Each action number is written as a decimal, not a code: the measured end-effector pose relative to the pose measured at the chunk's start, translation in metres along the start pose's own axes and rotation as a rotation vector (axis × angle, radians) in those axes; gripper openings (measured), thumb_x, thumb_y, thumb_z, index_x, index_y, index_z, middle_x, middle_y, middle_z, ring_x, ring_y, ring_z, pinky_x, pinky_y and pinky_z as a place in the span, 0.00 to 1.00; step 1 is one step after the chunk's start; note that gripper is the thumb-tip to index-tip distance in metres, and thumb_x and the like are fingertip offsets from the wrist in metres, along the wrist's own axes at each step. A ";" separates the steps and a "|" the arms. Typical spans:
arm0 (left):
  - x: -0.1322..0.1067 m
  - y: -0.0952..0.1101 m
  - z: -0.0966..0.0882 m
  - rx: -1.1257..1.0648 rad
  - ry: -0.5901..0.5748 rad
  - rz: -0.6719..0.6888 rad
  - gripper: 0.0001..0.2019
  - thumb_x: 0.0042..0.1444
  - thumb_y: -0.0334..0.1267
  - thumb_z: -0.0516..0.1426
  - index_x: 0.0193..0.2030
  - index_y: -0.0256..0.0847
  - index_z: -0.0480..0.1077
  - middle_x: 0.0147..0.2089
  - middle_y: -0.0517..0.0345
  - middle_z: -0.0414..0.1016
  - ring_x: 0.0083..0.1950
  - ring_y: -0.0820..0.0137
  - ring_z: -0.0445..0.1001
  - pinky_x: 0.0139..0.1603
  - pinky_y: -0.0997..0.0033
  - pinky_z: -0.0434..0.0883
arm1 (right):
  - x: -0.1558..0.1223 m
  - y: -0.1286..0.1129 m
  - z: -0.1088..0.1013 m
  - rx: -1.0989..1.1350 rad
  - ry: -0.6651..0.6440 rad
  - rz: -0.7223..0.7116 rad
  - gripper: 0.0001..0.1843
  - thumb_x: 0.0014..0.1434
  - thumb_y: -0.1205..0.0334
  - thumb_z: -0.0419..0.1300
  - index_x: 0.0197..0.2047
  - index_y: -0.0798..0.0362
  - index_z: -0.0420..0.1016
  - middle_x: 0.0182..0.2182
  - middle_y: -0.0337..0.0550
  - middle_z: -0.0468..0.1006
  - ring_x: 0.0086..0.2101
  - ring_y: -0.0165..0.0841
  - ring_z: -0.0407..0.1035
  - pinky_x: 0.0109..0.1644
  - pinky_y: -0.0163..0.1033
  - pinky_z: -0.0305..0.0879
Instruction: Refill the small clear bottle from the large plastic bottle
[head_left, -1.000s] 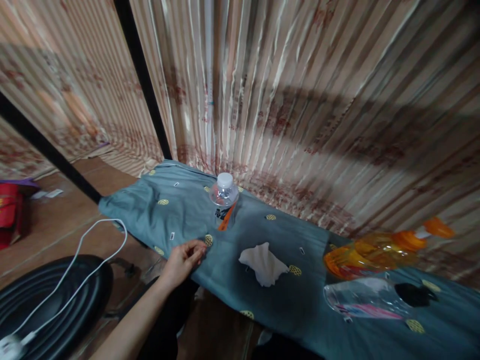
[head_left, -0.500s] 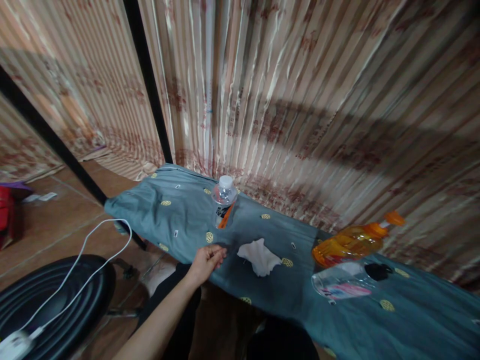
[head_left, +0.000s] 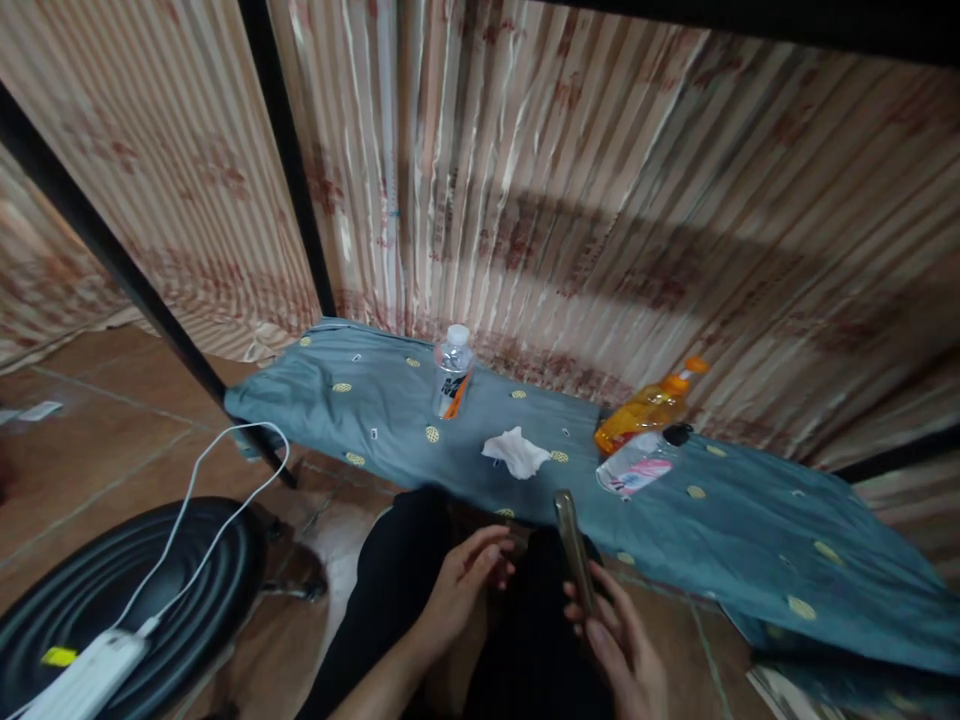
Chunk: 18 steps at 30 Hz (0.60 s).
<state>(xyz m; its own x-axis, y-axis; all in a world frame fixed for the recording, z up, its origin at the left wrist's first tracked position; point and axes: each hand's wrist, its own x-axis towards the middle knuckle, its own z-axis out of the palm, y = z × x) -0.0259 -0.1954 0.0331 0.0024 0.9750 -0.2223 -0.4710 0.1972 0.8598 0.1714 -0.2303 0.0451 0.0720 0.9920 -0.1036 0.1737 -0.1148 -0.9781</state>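
My right hand (head_left: 619,640) is closed round a slim dark phone (head_left: 574,550), seen nearly edge-on and tilted upright over my lap. To its left, my left hand (head_left: 469,575) hovers above my legs with loosely bent fingers and nothing visible in it. Beyond both hands, a crumpled white cloth or tissue (head_left: 515,453) lies on the blue-green covered bench (head_left: 390,390). Behind it on the left stands a clear bottle (head_left: 454,375) with a white cap. Further right lie an orange pump bottle (head_left: 641,415) and a clear bottle with a black cap (head_left: 637,465).
A striped curtain (head_left: 525,200) hangs behind the bench, with black metal posts (head_left: 289,150) at the left. On the floor side, a round black ribbed stool (head_left: 195,560) carries a white power strip (head_left: 97,675) and its looped white cable.
My left hand has come back from the bench edge to above my lap. My right hand has come into view holding the phone. The view has shifted, and the bench appears farther away.
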 end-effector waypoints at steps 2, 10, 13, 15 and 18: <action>-0.013 0.008 0.009 -0.100 0.014 -0.009 0.28 0.48 0.55 0.61 0.53 0.44 0.71 0.53 0.45 0.74 0.48 0.59 0.76 0.42 0.65 0.73 | 0.012 -0.011 0.035 -0.053 -0.007 -0.115 0.34 0.55 0.44 0.61 0.61 0.49 0.62 0.48 0.52 0.78 0.47 0.45 0.74 0.52 0.51 0.71; -0.004 0.035 0.006 -0.340 0.164 0.006 0.26 0.50 0.55 0.58 0.54 0.48 0.71 0.61 0.57 0.69 0.67 0.60 0.61 0.67 0.61 0.58 | 0.021 -0.029 0.115 -0.466 0.134 -0.561 0.38 0.58 0.50 0.60 0.66 0.57 0.55 0.56 0.60 0.70 0.55 0.50 0.66 0.55 0.57 0.67; 0.007 0.044 -0.004 -0.359 0.212 0.000 0.22 0.53 0.52 0.58 0.53 0.46 0.71 0.60 0.58 0.71 0.67 0.63 0.60 0.68 0.63 0.57 | 0.020 -0.031 0.111 -0.349 0.082 -0.546 0.31 0.63 0.54 0.55 0.66 0.54 0.54 0.57 0.55 0.70 0.55 0.43 0.67 0.56 0.51 0.68; 0.018 0.052 -0.006 -0.361 0.209 -0.005 0.22 0.53 0.50 0.59 0.52 0.44 0.72 0.59 0.57 0.72 0.66 0.62 0.62 0.67 0.63 0.58 | 0.028 -0.035 0.106 -0.215 0.048 -0.469 0.27 0.65 0.55 0.52 0.65 0.52 0.55 0.55 0.52 0.73 0.51 0.39 0.71 0.53 0.46 0.70; 0.040 0.063 -0.002 -0.362 0.180 -0.010 0.23 0.52 0.50 0.60 0.51 0.40 0.72 0.55 0.53 0.75 0.62 0.59 0.67 0.64 0.59 0.62 | 0.057 -0.046 0.095 -0.039 0.007 -0.383 0.25 0.65 0.53 0.52 0.63 0.52 0.59 0.51 0.49 0.76 0.48 0.37 0.73 0.53 0.43 0.69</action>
<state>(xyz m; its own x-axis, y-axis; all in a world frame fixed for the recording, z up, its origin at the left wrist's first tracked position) -0.0570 -0.1443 0.0779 -0.1305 0.9332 -0.3348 -0.7520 0.1269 0.6469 0.0738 -0.1632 0.0669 0.0013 0.9629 0.2697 0.2261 0.2625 -0.9381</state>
